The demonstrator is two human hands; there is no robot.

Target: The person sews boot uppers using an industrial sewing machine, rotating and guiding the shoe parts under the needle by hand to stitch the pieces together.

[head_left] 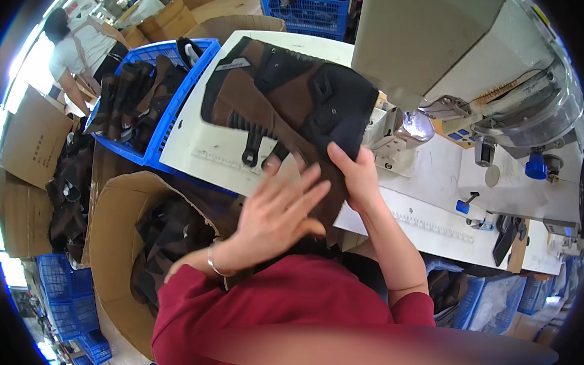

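Observation:
A flat boot upper (288, 99) in brown and black, with dark straps, lies over the white worktable (197, 147) ahead of me. My right hand (360, 175) grips its right edge, with the thumb on top and the fingers hidden beneath. Over the upper's near edge is my left hand (281, 204), fingers spread and slightly blurred; whether it touches the piece, I cannot tell. Just right of the upper stands an industrial sewing machine (531, 136), whose metal parts partly sit behind the piece.
A blue crate (158, 142) of similar uppers stands left of the table. Nearer, a cardboard box (113, 240) holds more dark pieces. Another blue crate (310, 17) is beyond the table, and a person (84, 50) is at the far left. Blue bins (493, 302) line the right.

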